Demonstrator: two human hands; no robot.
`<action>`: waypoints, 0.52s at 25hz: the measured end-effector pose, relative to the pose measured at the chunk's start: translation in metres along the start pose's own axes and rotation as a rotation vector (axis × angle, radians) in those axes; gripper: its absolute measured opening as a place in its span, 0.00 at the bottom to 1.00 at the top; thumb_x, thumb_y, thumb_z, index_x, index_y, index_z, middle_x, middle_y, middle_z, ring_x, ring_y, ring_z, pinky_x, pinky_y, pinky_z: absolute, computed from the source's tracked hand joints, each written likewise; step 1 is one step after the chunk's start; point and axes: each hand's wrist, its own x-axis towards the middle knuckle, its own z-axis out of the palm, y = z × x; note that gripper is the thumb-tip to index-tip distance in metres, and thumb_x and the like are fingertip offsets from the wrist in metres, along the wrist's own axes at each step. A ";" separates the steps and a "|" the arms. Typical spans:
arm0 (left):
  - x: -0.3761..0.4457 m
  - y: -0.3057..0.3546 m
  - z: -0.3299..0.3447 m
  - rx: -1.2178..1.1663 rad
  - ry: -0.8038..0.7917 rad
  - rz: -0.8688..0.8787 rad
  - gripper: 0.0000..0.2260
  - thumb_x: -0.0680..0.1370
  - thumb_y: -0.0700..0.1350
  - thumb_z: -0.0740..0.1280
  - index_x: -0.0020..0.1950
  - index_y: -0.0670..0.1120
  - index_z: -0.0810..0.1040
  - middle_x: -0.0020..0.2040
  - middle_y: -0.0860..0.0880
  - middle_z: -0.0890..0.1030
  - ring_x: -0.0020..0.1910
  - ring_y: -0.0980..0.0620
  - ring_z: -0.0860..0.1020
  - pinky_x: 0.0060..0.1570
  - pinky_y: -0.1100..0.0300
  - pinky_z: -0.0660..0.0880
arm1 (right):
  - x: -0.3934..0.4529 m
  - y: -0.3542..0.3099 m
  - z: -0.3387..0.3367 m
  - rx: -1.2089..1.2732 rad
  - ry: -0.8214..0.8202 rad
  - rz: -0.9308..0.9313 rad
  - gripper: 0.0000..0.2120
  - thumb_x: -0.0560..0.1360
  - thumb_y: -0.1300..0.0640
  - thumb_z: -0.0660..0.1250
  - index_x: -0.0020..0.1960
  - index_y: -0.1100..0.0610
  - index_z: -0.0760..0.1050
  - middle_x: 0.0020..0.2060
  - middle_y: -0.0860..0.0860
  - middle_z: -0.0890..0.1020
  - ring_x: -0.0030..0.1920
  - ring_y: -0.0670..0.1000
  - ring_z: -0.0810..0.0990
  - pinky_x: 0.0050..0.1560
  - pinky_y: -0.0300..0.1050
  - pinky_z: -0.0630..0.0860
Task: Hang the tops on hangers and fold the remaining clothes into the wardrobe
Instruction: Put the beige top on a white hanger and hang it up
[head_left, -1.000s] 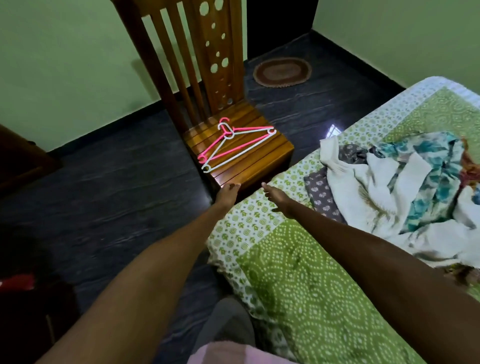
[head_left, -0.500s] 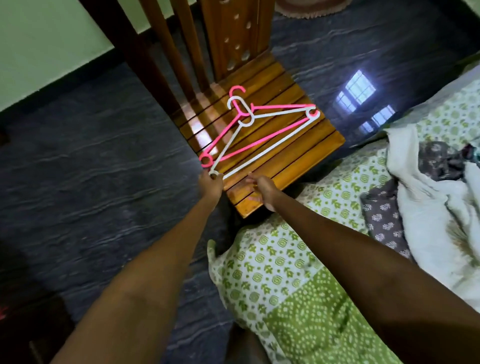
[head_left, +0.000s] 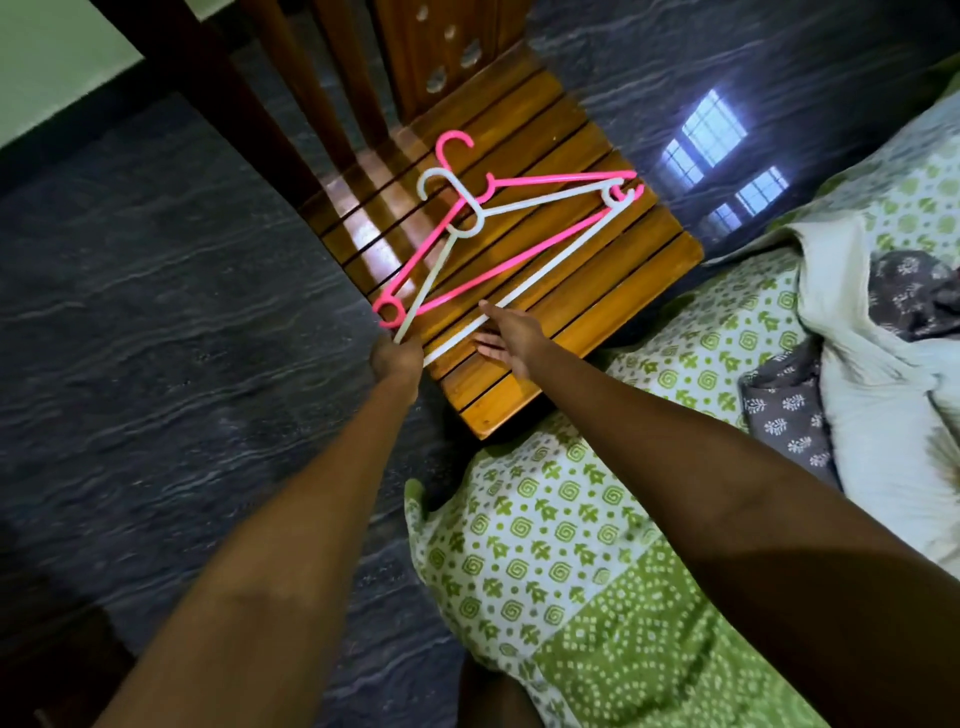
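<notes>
At frame centre, the left hand (head_left: 397, 358) grips the white hanger (head_left: 524, 210). The right hand (head_left: 511, 335) hovers released. Lift slowly so the tangled pink hanger (head_left: 498, 267) slips free.

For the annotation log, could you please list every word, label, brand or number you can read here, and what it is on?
None: no readable text anywhere in view.
Pink hanger, white hanger: no brand or marking visible.
Wooden chair: none.
Bedspread and grey cloth: printed motifs only, no letters.
</notes>
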 end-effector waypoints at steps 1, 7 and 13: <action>-0.010 -0.001 0.000 0.022 0.038 0.026 0.16 0.79 0.42 0.61 0.65 0.37 0.71 0.60 0.38 0.76 0.58 0.40 0.76 0.54 0.51 0.73 | -0.004 -0.003 0.000 0.082 -0.002 0.002 0.21 0.78 0.56 0.64 0.68 0.62 0.65 0.65 0.58 0.73 0.63 0.59 0.74 0.62 0.52 0.72; -0.073 -0.030 0.010 0.085 0.069 0.209 0.12 0.78 0.39 0.62 0.59 0.33 0.74 0.56 0.35 0.76 0.54 0.39 0.76 0.50 0.50 0.71 | -0.054 0.007 -0.042 0.361 0.109 -0.082 0.11 0.80 0.62 0.57 0.39 0.58 0.69 0.32 0.53 0.79 0.37 0.51 0.79 0.42 0.45 0.75; -0.163 -0.064 0.052 0.354 -0.174 0.450 0.09 0.77 0.39 0.63 0.54 0.34 0.74 0.53 0.37 0.75 0.51 0.39 0.76 0.46 0.54 0.69 | -0.131 0.089 -0.174 0.295 0.319 -0.012 0.12 0.80 0.59 0.61 0.38 0.61 0.72 0.31 0.54 0.74 0.26 0.49 0.72 0.22 0.38 0.65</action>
